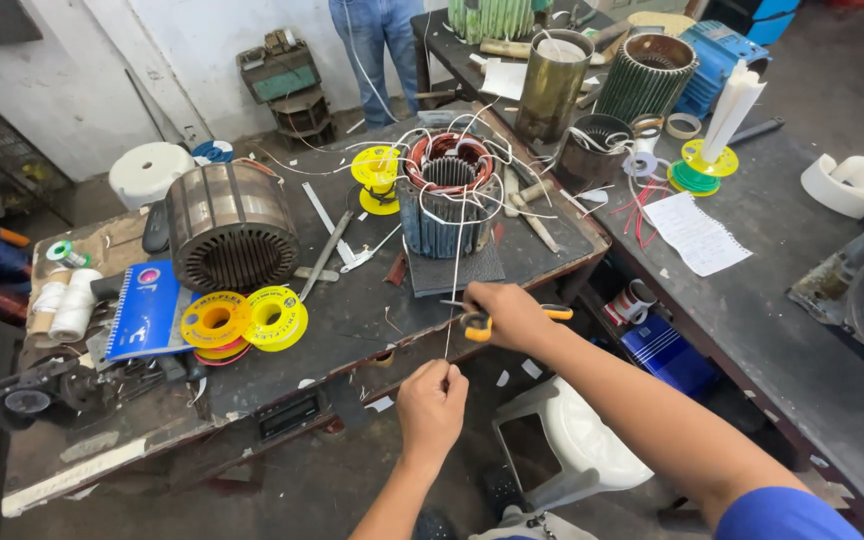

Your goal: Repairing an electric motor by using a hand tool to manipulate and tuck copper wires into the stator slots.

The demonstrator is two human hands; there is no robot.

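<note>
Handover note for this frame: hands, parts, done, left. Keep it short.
Left hand: pinching the free end of a thin white sleeved lead wire, pulled taut toward the body.
Right hand: gripping yellow-handled scissors at that wire, just off the bench edge.
Wire runs up to the blue motor stator with copper windings, upright on a dark mat on the worn wooden workbench.
Done: many white leads already hang from the windings.
Left: this lead looks uncut.
</note>
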